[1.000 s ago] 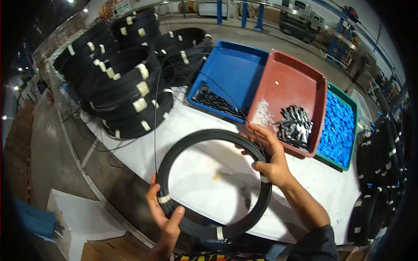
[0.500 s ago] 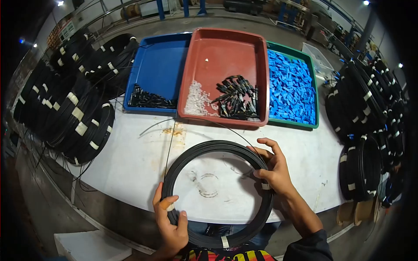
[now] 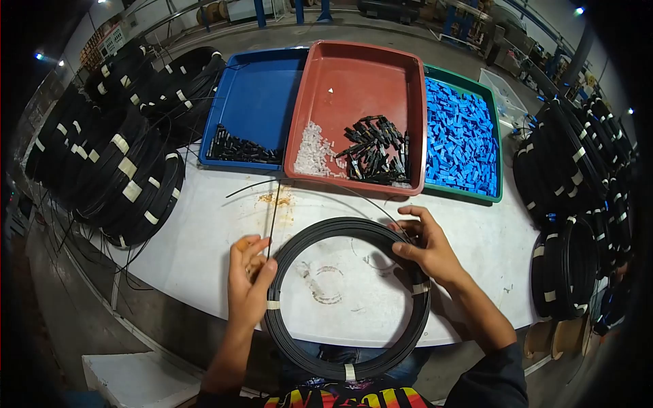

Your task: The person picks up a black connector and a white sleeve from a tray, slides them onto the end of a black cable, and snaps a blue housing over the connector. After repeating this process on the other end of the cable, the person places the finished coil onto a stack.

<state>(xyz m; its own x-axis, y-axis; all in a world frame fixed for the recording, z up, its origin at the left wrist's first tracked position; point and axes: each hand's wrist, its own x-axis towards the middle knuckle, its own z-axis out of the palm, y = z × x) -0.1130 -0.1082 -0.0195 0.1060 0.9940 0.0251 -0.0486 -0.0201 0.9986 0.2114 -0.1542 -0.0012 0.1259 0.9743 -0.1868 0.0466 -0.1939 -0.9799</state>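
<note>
A black cable coil, bound with pale tape bands, lies at the table's front edge and partly overhangs it. My right hand grips the coil's upper right side, thumb inside the ring, near a loose cable end that arcs up and left. At the coil's left, my left hand has thumb and fingers closed round a thin cable end that stands up toward the trays.
A blue tray and a red tray hold black parts, the red one also white pieces. A green tray holds blue pieces. Stacked coils stand left, more coils right.
My left hand has left the coil's lower left side and moved up to the thin cable end. The coil has shifted slightly, and my right hand stays at its upper right.
</note>
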